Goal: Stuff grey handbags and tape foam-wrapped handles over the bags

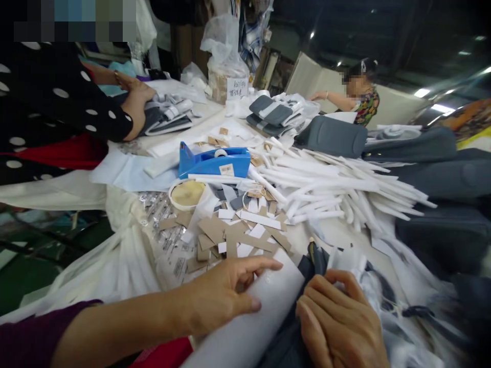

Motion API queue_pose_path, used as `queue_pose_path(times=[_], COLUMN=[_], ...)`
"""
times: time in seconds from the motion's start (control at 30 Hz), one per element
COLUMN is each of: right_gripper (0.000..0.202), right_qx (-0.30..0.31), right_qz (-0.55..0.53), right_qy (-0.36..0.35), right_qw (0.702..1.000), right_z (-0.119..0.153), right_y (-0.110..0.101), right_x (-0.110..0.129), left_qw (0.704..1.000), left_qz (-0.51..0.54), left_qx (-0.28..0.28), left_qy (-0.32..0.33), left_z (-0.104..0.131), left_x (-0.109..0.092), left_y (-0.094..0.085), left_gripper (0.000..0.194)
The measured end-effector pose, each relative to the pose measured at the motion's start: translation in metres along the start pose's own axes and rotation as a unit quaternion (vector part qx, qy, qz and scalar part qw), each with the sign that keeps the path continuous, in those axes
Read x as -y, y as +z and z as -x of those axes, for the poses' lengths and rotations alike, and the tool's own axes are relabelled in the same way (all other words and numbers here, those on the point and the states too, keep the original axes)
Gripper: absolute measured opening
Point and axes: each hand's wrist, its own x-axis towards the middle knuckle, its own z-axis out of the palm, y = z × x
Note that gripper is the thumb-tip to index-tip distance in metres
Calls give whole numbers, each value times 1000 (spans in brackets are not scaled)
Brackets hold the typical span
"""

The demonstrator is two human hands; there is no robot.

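A white, rolled or folded sheet (264, 301) lies slantwise at the front of the table. My left hand (233, 286) rests at its left edge, index finger and thumb stretched apart, the other fingers curled beneath. Dark grey cloth (286, 332) lies along the sheet's right side. Over this cloth my right hand (341, 317) is closed, its fingers folded down; whatever is in them is hidden. Just beyond my right hand a dark, narrow piece with a brass-coloured tip (315, 253) sticks up.
Cardboard and paper scraps (245, 230) lie ahead, beside a yellowish tape roll (187, 194) and a blue tape dispenser (215, 162). White strips (337, 184) and grey folded pieces (333, 135) cover the right. A co-worker's arm (134, 105) reaches in at left; another person (362, 97) is at the back.
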Motion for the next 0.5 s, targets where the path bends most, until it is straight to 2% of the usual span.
queue_pose_path(times=[0.13, 0.37, 0.5], right_gripper=[27, 29, 29], right_qx=[-16, -38, 11], right_qz=[-9, -5, -17], right_qy=[-27, -21, 15], right_qw=[999, 999, 1000], right_z=[-1, 3, 5], right_y=[0, -3, 7], right_x=[2, 2, 2], left_qw=[999, 997, 995], left_qz=[20, 7, -43], left_qx=[14, -41, -47], left_qy=[41, 66, 78], left_z=[-22, -46, -60], left_x=[17, 33, 39], left_y=[15, 31, 34], left_gripper=[66, 61, 59])
